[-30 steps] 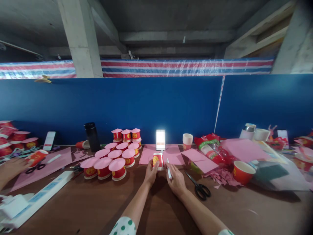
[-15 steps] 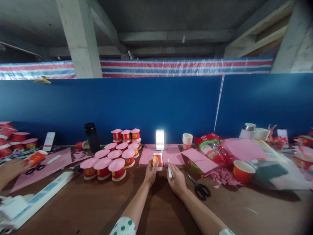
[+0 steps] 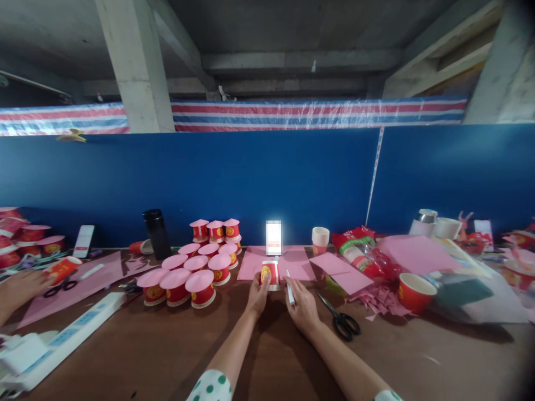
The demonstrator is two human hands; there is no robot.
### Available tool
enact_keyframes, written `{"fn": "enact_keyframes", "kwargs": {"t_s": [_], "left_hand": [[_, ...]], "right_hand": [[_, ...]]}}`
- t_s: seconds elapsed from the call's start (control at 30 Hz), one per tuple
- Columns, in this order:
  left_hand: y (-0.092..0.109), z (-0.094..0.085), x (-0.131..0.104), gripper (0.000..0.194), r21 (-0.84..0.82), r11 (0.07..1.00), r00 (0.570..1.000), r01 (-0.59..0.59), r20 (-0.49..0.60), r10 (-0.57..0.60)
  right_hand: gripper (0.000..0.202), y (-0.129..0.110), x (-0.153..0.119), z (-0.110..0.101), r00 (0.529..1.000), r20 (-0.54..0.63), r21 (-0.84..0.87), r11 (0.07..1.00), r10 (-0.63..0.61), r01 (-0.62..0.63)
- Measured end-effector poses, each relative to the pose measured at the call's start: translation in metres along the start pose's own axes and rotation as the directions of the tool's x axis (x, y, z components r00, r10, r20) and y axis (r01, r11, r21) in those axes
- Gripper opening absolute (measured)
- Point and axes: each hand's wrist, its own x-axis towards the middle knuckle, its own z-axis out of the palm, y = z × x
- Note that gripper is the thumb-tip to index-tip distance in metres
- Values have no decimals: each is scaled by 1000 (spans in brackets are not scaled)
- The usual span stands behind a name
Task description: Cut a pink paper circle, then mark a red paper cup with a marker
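Observation:
My left hand point(image 3: 257, 296) is closed around a red paper cup point(image 3: 274, 277) with a yellow emblem, at the front edge of a pink paper sheet point(image 3: 295, 263). The cup's rim faces down and a white band crosses its top edge. A slim white pen-like stick point(image 3: 290, 289) rests in my right hand point(image 3: 304, 306), just right of the cup and apart from it. To the left stand several red cups with pink paper cone tops point(image 3: 201, 282), rims down. Black-handled scissors point(image 3: 345, 325) lie right of my right hand.
A lit phone point(image 3: 274, 239) stands behind the cup. At left are a black bottle point(image 3: 156, 234), a white power strip point(image 3: 71, 338) and another person's hand point(image 3: 23, 287) with a red cup. Pink scraps point(image 3: 384, 301), a red cup point(image 3: 416, 292) and a red-green bag point(image 3: 355, 248) lie right.

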Motion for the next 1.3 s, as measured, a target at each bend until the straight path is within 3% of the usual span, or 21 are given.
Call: {"fn": "enact_keyframes", "kwargs": {"t_s": [0.1, 0.27, 0.7, 1.3], "left_hand": [[-1, 0, 0, 44, 7, 1000, 999, -23, 42, 23], [-1, 0, 0, 45, 10, 999, 999, -32, 19, 32], [-9, -4, 4, 41, 48, 997, 997, -60, 44, 58], [-3, -2, 2, 41, 3, 1000, 998, -27, 54, 26]], "right_hand": [[49, -1, 0, 0, 1000, -20, -2, 1000, -3, 3], [47, -2, 1, 0, 998, -59, -14, 1000, -21, 20], [48, 0, 0, 2, 1000, 13, 49, 999, 10, -11], [46, 0, 0, 1, 1000, -8, 39, 999, 7, -7]]}}
